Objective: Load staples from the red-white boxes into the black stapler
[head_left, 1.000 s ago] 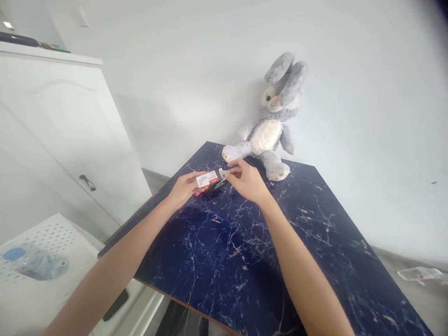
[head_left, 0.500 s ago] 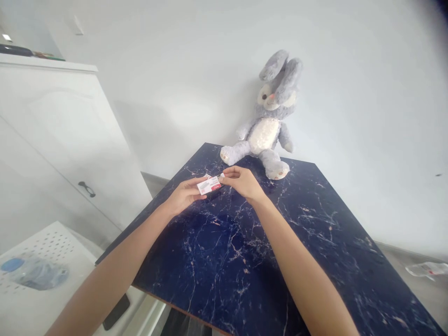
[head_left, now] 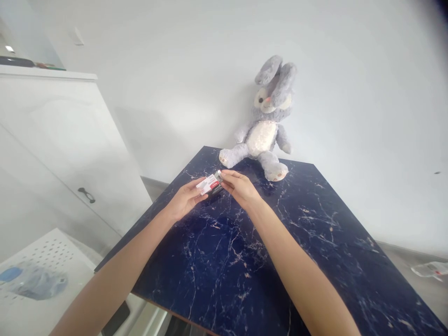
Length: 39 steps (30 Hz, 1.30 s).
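My left hand (head_left: 187, 197) grips a small white and red box (head_left: 207, 184), thumb above and fingers below. The box is held tilted over the dark blue marbled table (head_left: 224, 242). At its right end a small greyish-white part (head_left: 219, 174) shows, perhaps an end flap or something inside; I cannot tell which. My right hand (head_left: 241, 186) is closed at that end, with thumb and fingers pinched together. What sits between those fingertips is mostly hidden. A dark edge shows under the box.
A grey plush rabbit (head_left: 264, 135) sits against the wall at the table's far side. To the left are a white cabinet (head_left: 70, 154) and a white perforated surface (head_left: 59, 242) bearing a clear plastic bottle (head_left: 38, 280). A dark phone-like object (head_left: 117, 319) lies below my left forearm.
My right hand has shifted slightly at the box's right end. The box is tilted a little differently, and more of the greyish part and the dark underside shows.
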Each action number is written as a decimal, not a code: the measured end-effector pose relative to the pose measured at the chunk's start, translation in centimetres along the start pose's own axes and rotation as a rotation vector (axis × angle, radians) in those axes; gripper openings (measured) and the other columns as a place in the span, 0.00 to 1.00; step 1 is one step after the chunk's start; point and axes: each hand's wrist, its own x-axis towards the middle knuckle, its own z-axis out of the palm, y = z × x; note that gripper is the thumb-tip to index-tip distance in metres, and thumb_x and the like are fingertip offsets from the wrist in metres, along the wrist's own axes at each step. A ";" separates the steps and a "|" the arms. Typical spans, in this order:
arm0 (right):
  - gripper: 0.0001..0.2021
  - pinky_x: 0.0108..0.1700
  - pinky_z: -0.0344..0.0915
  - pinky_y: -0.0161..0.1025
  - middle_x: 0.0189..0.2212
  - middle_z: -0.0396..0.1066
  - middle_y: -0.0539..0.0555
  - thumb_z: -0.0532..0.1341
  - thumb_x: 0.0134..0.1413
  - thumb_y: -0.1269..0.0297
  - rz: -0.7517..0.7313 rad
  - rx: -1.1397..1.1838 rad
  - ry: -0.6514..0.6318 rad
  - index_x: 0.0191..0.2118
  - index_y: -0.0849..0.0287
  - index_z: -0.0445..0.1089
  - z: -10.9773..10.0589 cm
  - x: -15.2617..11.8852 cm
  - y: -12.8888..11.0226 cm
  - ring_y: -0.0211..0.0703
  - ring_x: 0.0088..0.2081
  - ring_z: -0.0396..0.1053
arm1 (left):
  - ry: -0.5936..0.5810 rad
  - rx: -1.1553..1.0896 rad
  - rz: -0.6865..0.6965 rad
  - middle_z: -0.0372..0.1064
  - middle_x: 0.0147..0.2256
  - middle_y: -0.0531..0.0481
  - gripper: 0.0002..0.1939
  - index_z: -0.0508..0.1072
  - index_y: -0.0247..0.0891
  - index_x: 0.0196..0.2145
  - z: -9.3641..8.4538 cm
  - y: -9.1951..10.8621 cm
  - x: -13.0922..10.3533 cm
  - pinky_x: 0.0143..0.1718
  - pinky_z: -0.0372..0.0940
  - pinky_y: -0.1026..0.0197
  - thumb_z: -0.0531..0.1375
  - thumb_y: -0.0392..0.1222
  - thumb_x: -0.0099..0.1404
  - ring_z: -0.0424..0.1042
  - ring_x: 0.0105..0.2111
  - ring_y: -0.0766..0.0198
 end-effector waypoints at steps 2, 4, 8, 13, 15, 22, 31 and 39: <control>0.09 0.47 0.74 0.36 0.39 0.79 0.54 0.71 0.48 0.62 0.000 -0.009 0.037 0.36 0.58 0.76 0.2 0.0 0.2 0.40 0.41 0.76 | 0.008 -0.006 -0.009 0.73 0.54 0.44 0.23 0.75 0.39 0.56 0.1 -0.1 0.0 0.49 0.74 0.63 0.68 0.37 0.63 0.75 0.51 0.58; 0.09 0.47 0.75 0.39 0.40 0.79 0.55 0.70 0.50 0.62 -0.038 -0.066 0.100 0.37 0.58 0.76 0.5 0.0 0.5 0.42 0.41 0.77 | 0.022 -0.010 -0.016 0.74 0.54 0.44 0.23 0.75 0.41 0.56 0.3 -0.4 0.1 0.50 0.74 0.62 0.68 0.37 0.62 0.75 0.51 0.58; 0.11 0.48 0.76 0.43 0.41 0.80 0.55 0.67 0.53 0.59 -0.173 -0.279 0.144 0.41 0.59 0.76 0.9 0.1 1.2 0.46 0.42 0.78 | 0.051 0.009 -0.007 0.73 0.55 0.43 0.25 0.75 0.41 0.55 0.4 -0.8 0.1 0.53 0.73 0.56 0.70 0.39 0.60 0.73 0.54 0.55; 0.10 0.52 0.73 0.45 0.41 0.80 0.52 0.62 0.59 0.60 -0.359 -0.631 0.106 0.42 0.53 0.78 1.2 -0.9 1.3 0.46 0.44 0.78 | 0.057 0.030 0.040 0.73 0.55 0.44 0.24 0.76 0.42 0.53 0.6 -0.8 0.0 0.55 0.70 0.53 0.72 0.40 0.58 0.72 0.54 0.54; 0.11 0.54 0.71 0.44 0.45 0.79 0.52 0.60 0.60 0.61 -0.441 -0.738 0.060 0.46 0.52 0.77 1.5 -1.5 1.0 0.45 0.47 0.77 | 0.047 0.038 0.074 0.73 0.54 0.44 0.24 0.77 0.42 0.53 0.8 -0.6 0.0 0.55 0.70 0.54 0.72 0.41 0.57 0.73 0.53 0.55; 0.21 0.51 0.70 0.42 0.56 0.72 0.56 0.60 0.61 0.60 -0.391 -0.829 0.031 0.59 0.53 0.65 0.6 -0.1 2.1 0.44 0.51 0.74 | 0.394 0.302 0.316 0.76 0.49 0.42 0.21 0.78 0.37 0.48 -2.0 1.0 1.2 0.52 0.69 0.54 0.68 0.50 0.60 0.75 0.49 0.53; 0.30 0.61 0.62 0.51 0.61 0.64 0.63 0.61 0.56 0.58 -0.232 -1.127 0.178 0.64 0.58 0.60 -4.6 2.8 7.5 0.54 0.59 0.66 | 0.440 1.454 0.196 0.79 0.43 0.42 0.12 0.80 0.41 0.42 -6.3 0.0 1.8 0.50 0.64 0.51 0.60 0.46 0.66 0.75 0.45 0.49; 0.59 0.68 0.43 0.62 0.71 0.46 0.66 0.68 0.40 0.34 -0.090 -1.174 0.087 0.73 0.55 0.43 -3.3 5.1 7.8 0.69 0.70 0.44 | 0.442 1.641 0.140 0.76 0.47 0.38 0.18 0.80 0.38 0.47 -7.4 -0.8 2.1 0.57 0.57 0.47 0.54 0.48 0.70 0.70 0.50 0.47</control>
